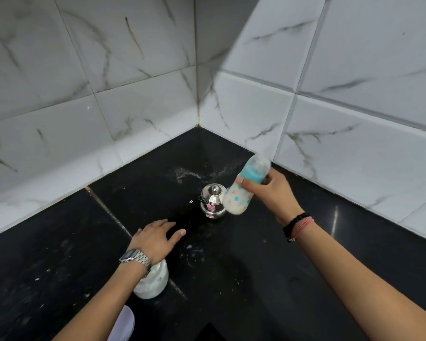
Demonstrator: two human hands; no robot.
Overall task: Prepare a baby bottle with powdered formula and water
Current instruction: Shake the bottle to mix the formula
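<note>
My right hand (273, 190) grips a baby bottle (246, 185) above the black counter. The bottle is tilted, its clear cap and teal collar pointing up and to the right, and milky white liquid fills its patterned body. It looks motion-blurred. My left hand (158, 236) rests flat on the counter with its fingers spread, holding nothing. Under my left wrist stands a glass jar (153, 281) of white powder. A small steel lidded pot (212, 201) sits just left of the bottle.
The black stone counter (231, 267) runs into a corner of white marble-look tiled walls (133, 94). White powder or water is spilled near the corner (190, 173). A white object (123, 323) shows at the bottom edge.
</note>
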